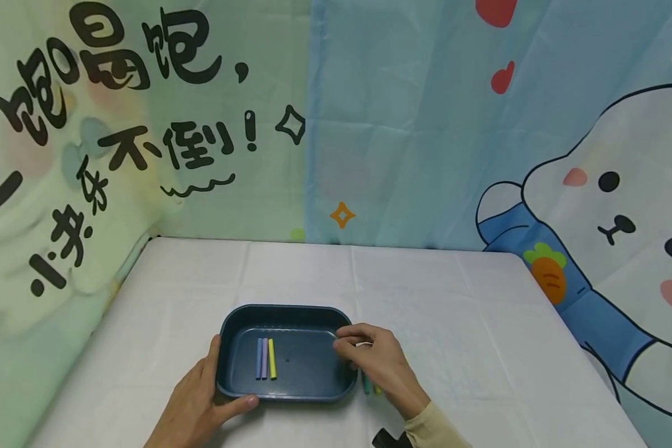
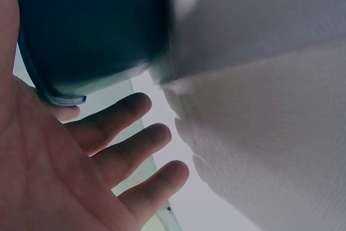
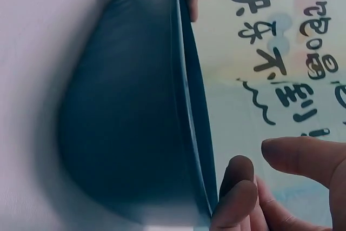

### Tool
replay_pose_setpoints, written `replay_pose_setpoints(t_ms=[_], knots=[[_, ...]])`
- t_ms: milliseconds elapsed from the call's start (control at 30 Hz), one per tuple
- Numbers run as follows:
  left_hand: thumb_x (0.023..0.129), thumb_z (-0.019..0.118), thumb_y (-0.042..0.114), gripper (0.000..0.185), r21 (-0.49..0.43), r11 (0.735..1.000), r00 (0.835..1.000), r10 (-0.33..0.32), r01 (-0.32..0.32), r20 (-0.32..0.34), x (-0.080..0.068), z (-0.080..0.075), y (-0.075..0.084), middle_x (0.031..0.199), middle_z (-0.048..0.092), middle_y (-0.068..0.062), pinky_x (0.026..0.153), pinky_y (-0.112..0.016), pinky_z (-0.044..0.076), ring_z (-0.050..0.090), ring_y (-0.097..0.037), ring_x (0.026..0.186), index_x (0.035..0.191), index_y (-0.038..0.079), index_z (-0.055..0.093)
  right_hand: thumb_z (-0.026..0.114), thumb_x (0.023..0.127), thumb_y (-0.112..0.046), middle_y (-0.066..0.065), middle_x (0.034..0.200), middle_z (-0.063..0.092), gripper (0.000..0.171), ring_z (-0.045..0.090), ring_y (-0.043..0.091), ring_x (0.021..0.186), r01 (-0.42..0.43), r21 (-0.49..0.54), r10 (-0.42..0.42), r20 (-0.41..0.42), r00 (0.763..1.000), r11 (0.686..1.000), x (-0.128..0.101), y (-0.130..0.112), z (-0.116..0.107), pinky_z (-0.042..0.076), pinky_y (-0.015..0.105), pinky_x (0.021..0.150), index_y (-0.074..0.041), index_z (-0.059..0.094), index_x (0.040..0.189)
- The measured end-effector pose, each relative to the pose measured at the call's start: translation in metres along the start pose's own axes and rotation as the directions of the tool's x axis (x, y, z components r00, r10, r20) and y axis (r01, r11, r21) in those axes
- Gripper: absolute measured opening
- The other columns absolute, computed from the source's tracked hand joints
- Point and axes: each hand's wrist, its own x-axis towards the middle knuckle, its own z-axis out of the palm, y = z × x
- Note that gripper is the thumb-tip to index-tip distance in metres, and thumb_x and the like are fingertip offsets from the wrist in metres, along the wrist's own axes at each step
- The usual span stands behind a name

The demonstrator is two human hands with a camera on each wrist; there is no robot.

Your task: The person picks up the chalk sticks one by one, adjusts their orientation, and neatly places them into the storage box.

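Observation:
A dark blue rectangular tray (image 1: 313,386) with rounded corners is on the white-covered table. Three chalk-like sticks lie side by side in its left half: a blue stick (image 1: 259,359), a purple stick (image 1: 265,359) and a yellow stick (image 1: 272,359). My left hand (image 1: 201,389) grips the tray's near left corner, thumb along the front; in the left wrist view three fingers (image 2: 121,169) spread clear of it. At the right rim is my right hand (image 1: 378,358), its bent fingers touching the edge. The right wrist view shows its thumb (image 3: 297,155) apart from the fingers, nothing visible between.
A green stick (image 1: 366,384) and a yellow-green one (image 1: 377,390) show partly under my right hand, just right of the tray. A black object (image 1: 389,438) is by the right sleeve. A printed cloth backdrop (image 1: 403,155) stands behind the table (image 1: 453,311).

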Motion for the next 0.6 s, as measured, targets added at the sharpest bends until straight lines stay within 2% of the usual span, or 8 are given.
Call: replay_pose_setpoints(t_ms=[100, 233, 400, 600], knots=[[0.074, 0.070, 0.079, 0.130, -0.005, 1.000, 1.000, 0.001, -0.001, 0.001, 0.000, 0.000, 0.000, 0.142, 0.052, -0.026, 0.105, -0.055, 0.045, 0.054, -0.038, 0.125, 0.160, -0.001, 0.015, 0.076, 0.091, -0.024, 0.008, 0.103, 0.070, 0.033, 0.070, 0.024, 0.087, -0.009, 0.019, 0.009, -0.026, 1.000, 1.000, -0.001, 0.003, -0.007, 0.058, 0.041, 0.077, -0.005, 0.072, 0.118], [0.074, 0.071, 0.078, 0.129, -0.008, 1.000, 1.000, -0.007, 0.007, 0.012, -0.001, 0.001, 0.000, 0.143, 0.050, -0.027, 0.105, -0.056, 0.044, 0.053, -0.040, 0.126, 0.160, 0.000, 0.014, 0.077, 0.090, -0.023, 0.007, 0.101, 0.071, 0.032, 0.070, 0.021, 0.084, -0.024, -0.001, 0.024, -0.105, 0.994, 1.000, -0.002, 0.008, -0.020, 0.058, 0.039, 0.076, -0.006, 0.073, 0.117], [0.073, 0.072, 0.078, 0.131, -0.008, 1.000, 1.000, -0.009, 0.010, 0.021, -0.001, 0.002, 0.000, 0.142, 0.051, -0.027, 0.104, -0.055, 0.045, 0.054, -0.039, 0.125, 0.161, 0.000, 0.013, 0.077, 0.089, -0.023, 0.006, 0.101, 0.072, 0.035, 0.069, 0.019, 0.084, -0.081, -0.054, 0.069, -0.203, 0.977, 0.995, -0.002, 0.015, -0.042, 0.057, 0.036, 0.076, -0.005, 0.072, 0.119], [0.073, 0.073, 0.076, 0.131, -0.011, 1.000, 0.999, -0.017, 0.018, 0.031, 0.000, 0.000, 0.002, 0.143, 0.051, -0.028, 0.105, -0.056, 0.044, 0.053, -0.039, 0.126, 0.161, 0.000, 0.012, 0.073, 0.091, -0.025, 0.008, 0.108, 0.071, 0.040, 0.069, 0.018, 0.087, -0.152, -0.167, 0.106, -0.256, 0.961, 0.974, -0.001, 0.030, -0.067, 0.057, 0.036, 0.076, -0.004, 0.069, 0.124]])
